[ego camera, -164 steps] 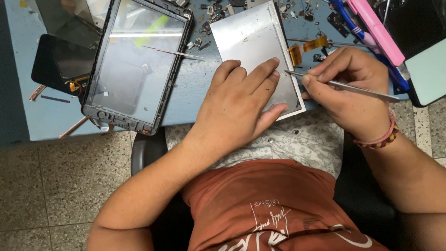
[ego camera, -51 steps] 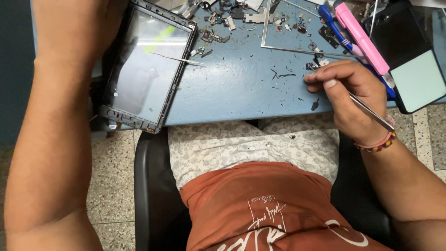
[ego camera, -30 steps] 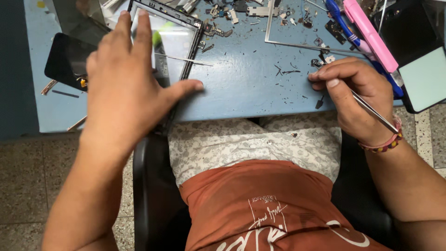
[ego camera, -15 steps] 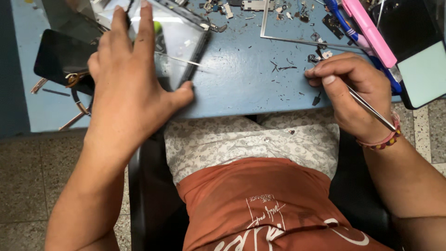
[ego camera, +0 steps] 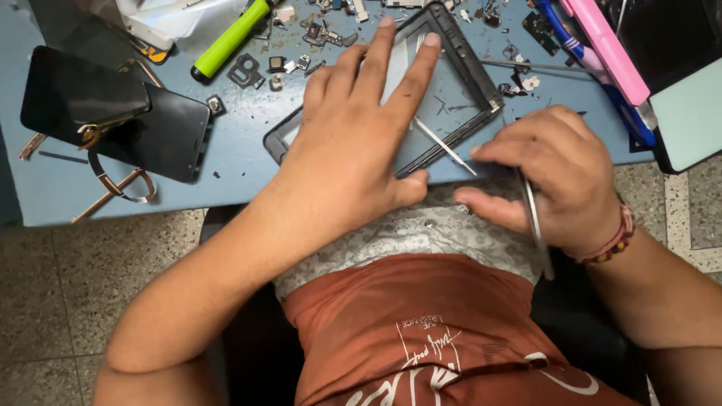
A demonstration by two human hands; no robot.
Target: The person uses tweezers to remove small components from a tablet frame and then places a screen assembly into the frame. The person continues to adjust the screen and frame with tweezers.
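My left hand (ego camera: 353, 143) lies flat, fingers spread, on a black tablet frame (ego camera: 459, 79) that sits slanted at the near edge of the blue table (ego camera: 45, 195). The thumb hooks under the frame's near edge. My right hand (ego camera: 553, 177) is at the frame's near right corner, fingers curled around metal tweezers (ego camera: 535, 225) whose shaft points back toward my body. A thin pale strip (ego camera: 444, 144) sticks out over the frame's edge between the two hands.
Two dark phone screens (ego camera: 113, 113) with a loose flex cable lie at the left. A green-handled tool (ego camera: 229, 37) and several small parts and screws are scattered at the back. A pink tool (ego camera: 605, 49), a blue pen and a pale green-screened device (ego camera: 692, 113) lie at the right.
My left hand has dragged the tablet frame from the left of the table to the near middle, turning it slantwise. My right hand has closed in on its near right corner.
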